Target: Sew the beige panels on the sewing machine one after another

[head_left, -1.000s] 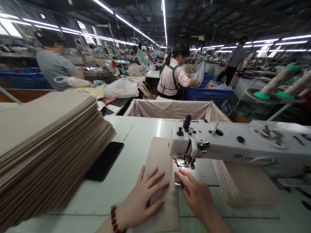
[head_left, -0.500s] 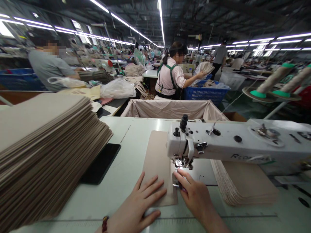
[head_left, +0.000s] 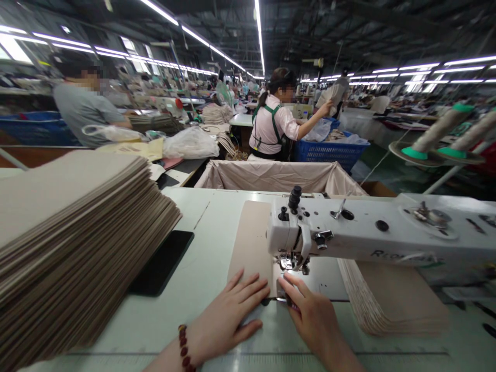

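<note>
A beige fabric panel [head_left: 251, 235] lies flat on the sewing table, its right edge running under the presser foot [head_left: 287, 262] of the white sewing machine [head_left: 333, 227]. My left hand [head_left: 236, 310] rests palm down on the panel's near end, fingers stretched out and holding nothing. A beaded bracelet [head_left: 184, 347] circles that wrist. Just in front of the foot, my right hand [head_left: 315, 312] lies at the panel's right edge with its fingers curled. Beneath them shows a small dark thing with a bit of metal and pink, mostly hidden.
A tall stack of beige panels [head_left: 89, 227] stands at left, beside a black phone [head_left: 165, 263]. Another beige stack [head_left: 395, 297] lies under the machine arm. Behind the table is a cloth-lined bin [head_left: 271, 175]. A co-worker [head_left: 271, 126] sits beyond, near a blue basket [head_left: 329, 152].
The panel has slid away from me under the presser foot, and my left hand has moved forward with it. My right hand stays by the foot. The co-worker ahead has raised the fabric pieces.
</note>
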A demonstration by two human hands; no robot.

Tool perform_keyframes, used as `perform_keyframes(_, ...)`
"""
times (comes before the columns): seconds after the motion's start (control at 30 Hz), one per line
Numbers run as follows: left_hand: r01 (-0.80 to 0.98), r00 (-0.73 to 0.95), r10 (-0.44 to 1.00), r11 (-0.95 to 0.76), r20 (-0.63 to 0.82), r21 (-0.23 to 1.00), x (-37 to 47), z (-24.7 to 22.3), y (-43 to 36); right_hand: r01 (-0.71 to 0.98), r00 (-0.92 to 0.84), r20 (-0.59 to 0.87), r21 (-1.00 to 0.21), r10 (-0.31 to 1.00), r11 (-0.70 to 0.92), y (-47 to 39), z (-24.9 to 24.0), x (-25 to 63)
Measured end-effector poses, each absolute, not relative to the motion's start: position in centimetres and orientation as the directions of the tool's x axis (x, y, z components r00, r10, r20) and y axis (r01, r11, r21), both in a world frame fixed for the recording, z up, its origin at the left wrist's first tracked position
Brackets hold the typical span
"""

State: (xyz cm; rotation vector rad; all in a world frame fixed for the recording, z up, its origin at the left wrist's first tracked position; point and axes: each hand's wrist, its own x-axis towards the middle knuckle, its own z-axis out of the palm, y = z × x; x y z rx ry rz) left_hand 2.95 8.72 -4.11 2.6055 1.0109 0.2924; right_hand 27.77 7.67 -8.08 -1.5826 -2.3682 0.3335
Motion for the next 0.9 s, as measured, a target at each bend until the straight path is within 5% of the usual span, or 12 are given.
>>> perform_keyframes(0.9, 0.700, 0.634, 0.766, -0.627, 0.106, 0.341, 4.1, -6.7, 12.5, 0.819, -0.383, 0.172, -0.392, 0.908, 0.420, 8.0, -9.1, 28.0)
